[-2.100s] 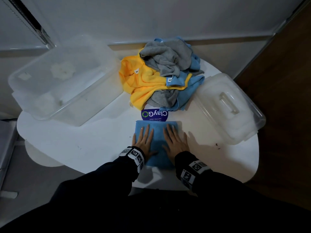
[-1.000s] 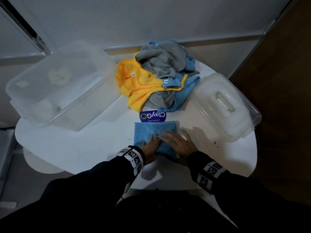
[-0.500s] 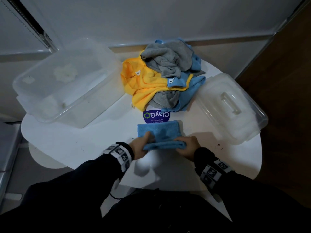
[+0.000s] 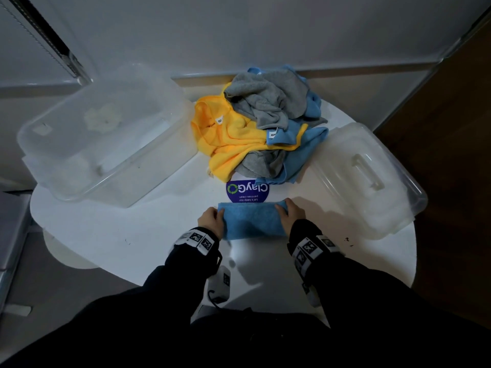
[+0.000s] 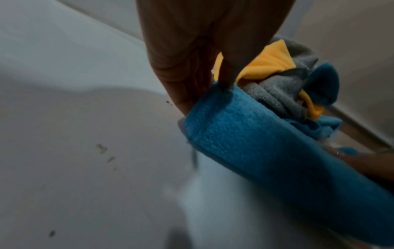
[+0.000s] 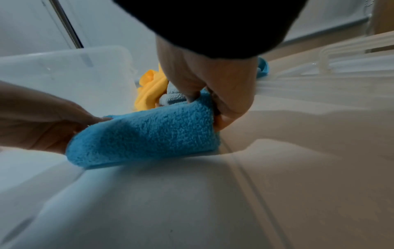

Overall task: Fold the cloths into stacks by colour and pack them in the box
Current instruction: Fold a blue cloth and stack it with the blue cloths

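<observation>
A folded blue cloth [image 4: 252, 220] lies on the white table [image 4: 119, 235] just in front of me. My left hand [image 4: 211, 220] pinches its left end [image 5: 204, 107], and my right hand [image 4: 288, 213] grips its right end [image 6: 204, 107]. Both hold the cloth's far folded edge. Behind it sits a loose pile of yellow [image 4: 231, 139], grey [image 4: 268, 102] and blue cloths [image 4: 300, 155]. The clear plastic box [image 4: 101, 134] stands open at the back left.
The box's clear lid [image 4: 364, 176] with a handle lies upside up at the right. A round purple sticker [image 4: 247, 192] is on the table between the pile and the folded cloth. The table's front edge is close to my body.
My hands went from pressing flat on the blue cloth to gripping its near edge and folding it away from me; it is now half as deep, and my hands hold its ends.
</observation>
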A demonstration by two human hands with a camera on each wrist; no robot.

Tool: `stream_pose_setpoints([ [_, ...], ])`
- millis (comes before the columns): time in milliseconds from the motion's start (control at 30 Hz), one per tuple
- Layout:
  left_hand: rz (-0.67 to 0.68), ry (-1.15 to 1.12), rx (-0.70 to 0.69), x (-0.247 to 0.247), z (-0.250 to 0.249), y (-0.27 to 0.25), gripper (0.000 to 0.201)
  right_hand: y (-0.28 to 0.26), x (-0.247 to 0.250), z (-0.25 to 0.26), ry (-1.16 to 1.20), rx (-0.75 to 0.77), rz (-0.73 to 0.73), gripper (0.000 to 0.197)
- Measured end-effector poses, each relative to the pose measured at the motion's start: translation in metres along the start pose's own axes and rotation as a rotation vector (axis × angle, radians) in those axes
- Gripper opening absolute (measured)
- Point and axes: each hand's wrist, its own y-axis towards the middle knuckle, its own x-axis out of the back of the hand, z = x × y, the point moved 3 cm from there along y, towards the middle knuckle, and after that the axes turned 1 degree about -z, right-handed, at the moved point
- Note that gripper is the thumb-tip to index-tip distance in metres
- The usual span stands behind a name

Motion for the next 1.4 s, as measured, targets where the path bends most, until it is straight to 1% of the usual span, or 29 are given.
stream_pose_setpoints([
  [133, 0.002, 0.076, 0.081, -0.006, -0.009, 0.006, 0.038, 0.0, -0.008, 0.002, -0.127, -0.064, -0.096, 0.042],
  [200, 0.007, 0.137, 0.106, -0.006, -0.012, 0.01, 0.039, -0.003, -0.01, 0.001, -0.206, -0.092, -0.138, 0.046],
  [267, 0.015, 0.197, 0.114, -0.007, -0.015, 0.012, 0.038, -0.003, -0.01, -0.004, -0.243, -0.116, -0.147, 0.05],
  [333, -0.009, 0.226, 0.081, -0.009, -0.02, 0.011, 0.033, 0.0, -0.007, -0.006, -0.23, -0.133, -0.153, 0.05],
  [400, -0.068, 0.241, 0.024, -0.011, -0.026, 0.005, 0.03, 0.002, -0.004, -0.005, -0.211, -0.148, -0.17, 0.047],
  [467, -0.122, 0.391, -0.053, -0.016, -0.03, 0.001, 0.033, -0.001, -0.002, -0.002, -0.205, -0.191, -0.2, 0.048],
  [533, -0.114, 0.516, -0.096, -0.021, -0.032, -0.003, 0.032, -0.005, -0.003, -0.003, -0.162, -0.296, -0.195, 0.055],
  [600, -0.082, 0.467, -0.103, -0.024, -0.035, -0.005, 0.028, -0.007, -0.007, -0.006, -0.105, -0.39, -0.163, 0.061],
  [667, -0.055, 0.296, -0.105, -0.02, -0.038, -0.009, 0.026, -0.005, -0.012, -0.003, -0.067, -0.4, -0.129, 0.067],
  [733, -0.076, 0.111, -0.089, -0.007, -0.037, -0.013, 0.023, -0.002, -0.016, 0.011, -0.012, -0.349, -0.148, 0.066],
  [833, -0.221, 0.007, -0.068, 0.025, -0.022, -0.01, 0.024, -0.001, -0.032, 0.043, 0.203, -0.183, -0.161, 0.056],
  [900, -0.331, -0.059, -0.051, 0.051, -0.002, -0.001, 0.024, -0.005, -0.047, 0.071, 0.359, 0.005, -0.129, 0.046],
  [967, -0.459, -0.107, 0.014, 0.078, 0.021, 0.007, 0.023, -0.01, -0.061, 0.103, 0.413, 0.237, -0.082, 0.036],
  [1000, -0.522, -0.13, 0.057, 0.092, 0.032, 0.009, 0.022, -0.013, -0.068, 0.119, 0.407, 0.339, -0.038, 0.036],
  [1067, -0.634, -0.189, 0.129, 0.112, 0.051, 0.008, 0.023, -0.014, -0.084, 0.147, 0.351, 0.491, 0.035, 0.035],
  [1133, -0.685, -0.206, 0.15, 0.124, 0.063, 0.009, 0.026, -0.008, -0.096, 0.17, 0.331, 0.545, 0.051, 0.031],
  [1200, -0.693, -0.137, 0.109, 0.128, 0.071, 0.019, 0.029, 0.002, -0.107, 0.183, 0.293, 0.53, 0.026, 0.035],
  [1233, -0.693, -0.065, 0.094, 0.126, 0.076, 0.027, 0.031, 0.005, -0.112, 0.187, 0.221, 0.495, 0.011, 0.039],
  [1267, -0.691, 0.02, 0.094, 0.125, 0.078, 0.032, 0.035, 0.007, -0.117, 0.188, 0.102, 0.464, -0.019, 0.043],
  [1300, -0.682, 0.08, 0.094, 0.122, 0.078, 0.035, 0.038, 0.005, -0.121, 0.188, -0.054, 0.468, -0.077, 0.047],
  [1333, -0.659, 0.131, 0.059, 0.117, 0.076, 0.036, 0.042, 0.0, -0.124, 0.189, -0.195, 0.528, -0.145, 0.05],
  [1367, -0.62, 0.183, -0.011, 0.109, 0.071, 0.033, 0.045, -0.006, -0.127, 0.19, -0.287, 0.633, -0.186, 0.052],
  [1400, -0.562, 0.228, -0.113, 0.1, 0.065, 0.029, 0.047, -0.011, -0.131, 0.19, -0.355, 0.749, -0.187, 0.053],
])
